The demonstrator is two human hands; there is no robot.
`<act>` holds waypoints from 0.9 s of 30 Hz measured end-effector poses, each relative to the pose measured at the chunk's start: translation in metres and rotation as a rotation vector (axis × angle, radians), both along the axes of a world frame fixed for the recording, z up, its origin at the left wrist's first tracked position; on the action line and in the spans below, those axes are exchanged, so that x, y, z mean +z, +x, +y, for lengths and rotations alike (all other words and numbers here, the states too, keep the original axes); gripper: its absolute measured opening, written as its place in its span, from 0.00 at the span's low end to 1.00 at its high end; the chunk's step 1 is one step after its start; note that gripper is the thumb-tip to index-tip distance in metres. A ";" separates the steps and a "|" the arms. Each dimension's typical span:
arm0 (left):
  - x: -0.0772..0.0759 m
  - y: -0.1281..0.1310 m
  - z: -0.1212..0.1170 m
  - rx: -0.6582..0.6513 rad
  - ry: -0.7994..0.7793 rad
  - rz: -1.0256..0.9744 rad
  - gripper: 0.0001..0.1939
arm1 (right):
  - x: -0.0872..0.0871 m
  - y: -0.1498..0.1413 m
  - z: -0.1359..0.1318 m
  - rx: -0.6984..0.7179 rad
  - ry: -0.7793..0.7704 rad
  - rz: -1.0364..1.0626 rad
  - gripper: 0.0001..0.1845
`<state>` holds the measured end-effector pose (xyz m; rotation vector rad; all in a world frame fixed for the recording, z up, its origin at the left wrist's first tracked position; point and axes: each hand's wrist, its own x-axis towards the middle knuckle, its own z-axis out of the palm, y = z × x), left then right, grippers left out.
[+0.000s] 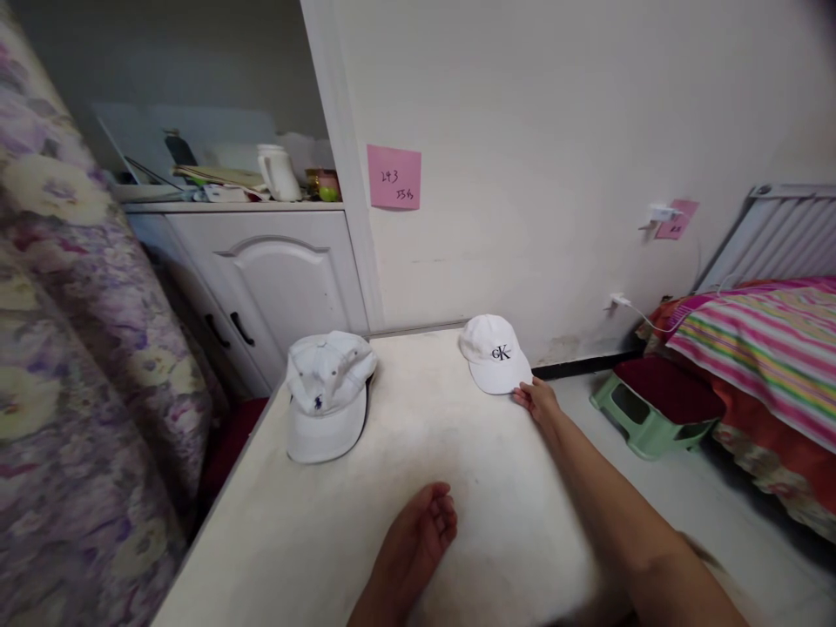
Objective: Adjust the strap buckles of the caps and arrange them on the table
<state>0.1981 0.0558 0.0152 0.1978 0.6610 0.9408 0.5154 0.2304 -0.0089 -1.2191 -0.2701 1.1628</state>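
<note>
With the middle of the white table point(502, 496) as the centre of the dial and twelve towards the wall point(535, 148), a white lettered cap point(491, 344) lies at one o'clock, close to the far edge, its brim turned to about five. The person's right hand point(539, 401) is at that brim's near right corner, thumb and fingertips together, clamped on its edge. The left hand point(419, 531) is near the middle, towards six o'clock; it holds nothing, its fingers loosely curled and the thumb apart from the palm. A second cap point(330, 383), pale with a small dark emblem and a creased crown, rests between ten and eleven, brim towards the person, touched by neither hand. Beyond it, at eleven, stands a white cabinet point(280, 287); a green stool point(646, 427) stands on the floor between two and three.
</note>
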 end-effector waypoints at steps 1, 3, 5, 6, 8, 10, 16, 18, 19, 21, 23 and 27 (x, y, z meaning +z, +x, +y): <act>-0.001 0.000 0.000 0.001 0.004 -0.002 0.05 | 0.000 0.000 -0.001 0.000 -0.005 -0.003 0.18; -0.003 0.000 0.001 -0.002 0.012 -0.009 0.05 | 0.000 0.001 -0.002 -0.003 -0.014 -0.005 0.18; -0.004 -0.001 0.001 -0.008 0.014 -0.020 0.05 | 0.001 0.000 -0.003 -0.009 -0.022 -0.008 0.18; -0.004 -0.002 0.001 -0.010 0.013 -0.025 0.05 | 0.001 0.000 -0.003 -0.012 -0.026 -0.011 0.18; -0.004 -0.002 0.002 -0.012 0.014 -0.027 0.05 | 0.002 -0.001 -0.004 -0.013 -0.034 -0.018 0.18; -0.004 -0.002 0.002 -0.013 0.020 -0.022 0.05 | 0.002 -0.002 -0.004 -0.008 -0.042 -0.030 0.18; -0.006 -0.002 0.002 -0.024 0.054 -0.013 0.05 | 0.004 -0.004 -0.017 0.033 -0.052 -0.105 0.18; -0.006 -0.002 0.002 -0.033 0.072 -0.022 0.05 | 0.006 -0.005 -0.027 0.050 -0.044 -0.142 0.16; -0.006 -0.002 0.001 -0.032 0.076 -0.026 0.05 | 0.007 -0.006 -0.033 0.058 -0.036 -0.163 0.15; -0.005 -0.001 0.000 -0.030 0.088 -0.030 0.04 | 0.009 -0.008 -0.048 0.079 -0.012 -0.211 0.16; -0.004 -0.001 -0.001 -0.035 0.103 -0.029 0.04 | 0.011 -0.012 -0.066 0.111 0.026 -0.271 0.20; -0.003 0.001 -0.004 -0.041 0.122 -0.023 0.05 | 0.005 -0.029 -0.110 0.224 0.136 -0.443 0.22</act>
